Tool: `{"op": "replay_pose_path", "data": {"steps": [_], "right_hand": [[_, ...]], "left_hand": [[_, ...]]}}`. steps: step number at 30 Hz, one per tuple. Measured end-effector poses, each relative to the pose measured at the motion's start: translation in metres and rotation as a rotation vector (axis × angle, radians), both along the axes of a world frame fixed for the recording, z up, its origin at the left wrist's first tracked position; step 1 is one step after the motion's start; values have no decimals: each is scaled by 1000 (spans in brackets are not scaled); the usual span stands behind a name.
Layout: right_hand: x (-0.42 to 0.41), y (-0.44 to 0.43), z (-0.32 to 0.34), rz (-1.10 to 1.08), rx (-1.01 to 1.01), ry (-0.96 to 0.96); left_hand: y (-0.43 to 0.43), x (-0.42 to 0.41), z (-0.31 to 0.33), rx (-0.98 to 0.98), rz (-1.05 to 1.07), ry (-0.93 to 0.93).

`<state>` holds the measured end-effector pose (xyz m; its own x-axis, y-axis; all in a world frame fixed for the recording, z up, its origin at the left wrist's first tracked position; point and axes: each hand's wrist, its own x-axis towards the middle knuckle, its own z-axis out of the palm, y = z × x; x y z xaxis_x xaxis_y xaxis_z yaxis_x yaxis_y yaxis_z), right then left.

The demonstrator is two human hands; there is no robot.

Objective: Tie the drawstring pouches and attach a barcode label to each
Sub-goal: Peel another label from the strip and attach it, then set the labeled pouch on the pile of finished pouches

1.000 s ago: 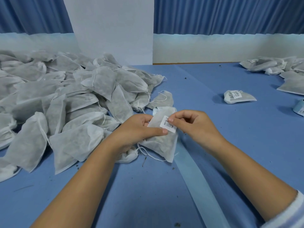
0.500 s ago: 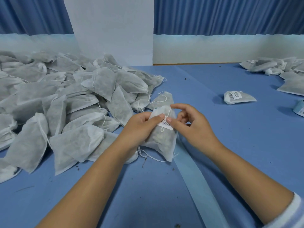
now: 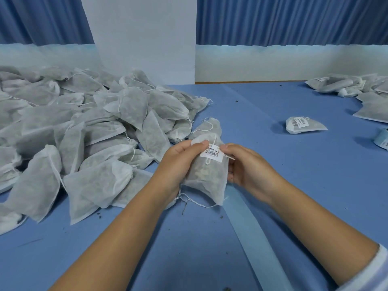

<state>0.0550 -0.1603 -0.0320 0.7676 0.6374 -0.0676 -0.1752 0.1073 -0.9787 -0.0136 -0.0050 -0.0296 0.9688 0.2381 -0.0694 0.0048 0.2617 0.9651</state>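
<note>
Blue-covered desk, with dark crumbs scattered over its surface. A pale strip runs diagonally toward the near edge. Behind the desk, a white panel stands upright between blue pleated curtains — below them, a pale wall band. At the right edge, a light-blue roll — partly cut off.

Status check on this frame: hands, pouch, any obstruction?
Both hands, left and right, grip one pouch. Barcode label on it. Nothing in the way.
</note>
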Motion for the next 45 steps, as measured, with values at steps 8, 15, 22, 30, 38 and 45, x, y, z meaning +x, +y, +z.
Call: {"op": "replay_pose_path", "data": {"steps": [8,15,22,30,38,45], "right_hand": [[-2,0,1,-3,1,-23],[-6,0,2,-38,-33,-121],[-15,2,4,45,-28,-300],[4,-5,8,-439,189,-241],[-2,-2,3,-327,-60,-397],[-16,2,-6,-37,-385,-940]], "left_hand": [[-5,3,0,147,116,15],[-5,5,-1,177,241,20],[16,10,0,362,319,174],[61,-5,13,763,89,147],[54,-19,22,1073,-296,271],[56,-18,21,998,-374,213]]}}
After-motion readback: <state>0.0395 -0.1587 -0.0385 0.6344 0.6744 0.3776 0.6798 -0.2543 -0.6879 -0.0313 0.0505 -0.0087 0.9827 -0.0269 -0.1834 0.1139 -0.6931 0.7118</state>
